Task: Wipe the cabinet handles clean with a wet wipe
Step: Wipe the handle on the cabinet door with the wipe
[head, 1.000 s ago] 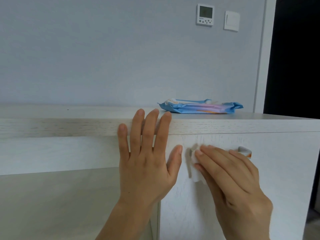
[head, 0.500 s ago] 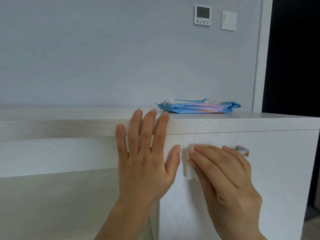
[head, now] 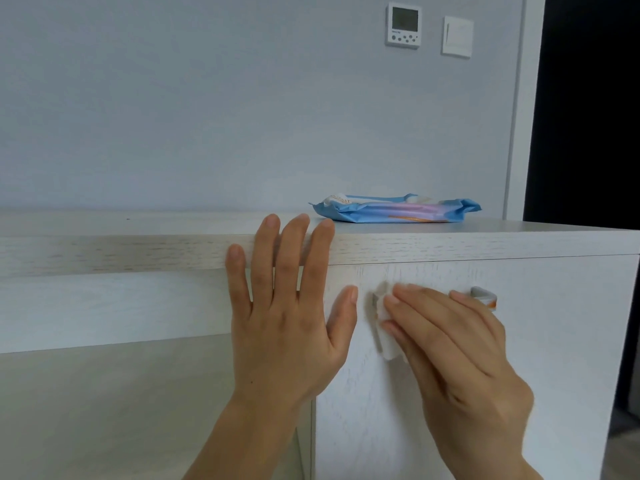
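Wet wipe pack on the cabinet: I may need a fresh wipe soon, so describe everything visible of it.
The wet wipe pack is a flat, soft, glossy blue pouch with pink and orange print. It lies flat on the cabinet top, its long side facing the camera. Something white shows along its top. Nothing else touches it.

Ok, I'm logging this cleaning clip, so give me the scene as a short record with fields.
left hand: flat, fingers straight, against the cabinet front edge
right hand: straight fingers press the wipe onto the handle, left end
wipe: white, partly under the fingers
handle: on the door, right end bare
pack: blue, lying on the cabinet top
wall: thermostat and switch, upper right
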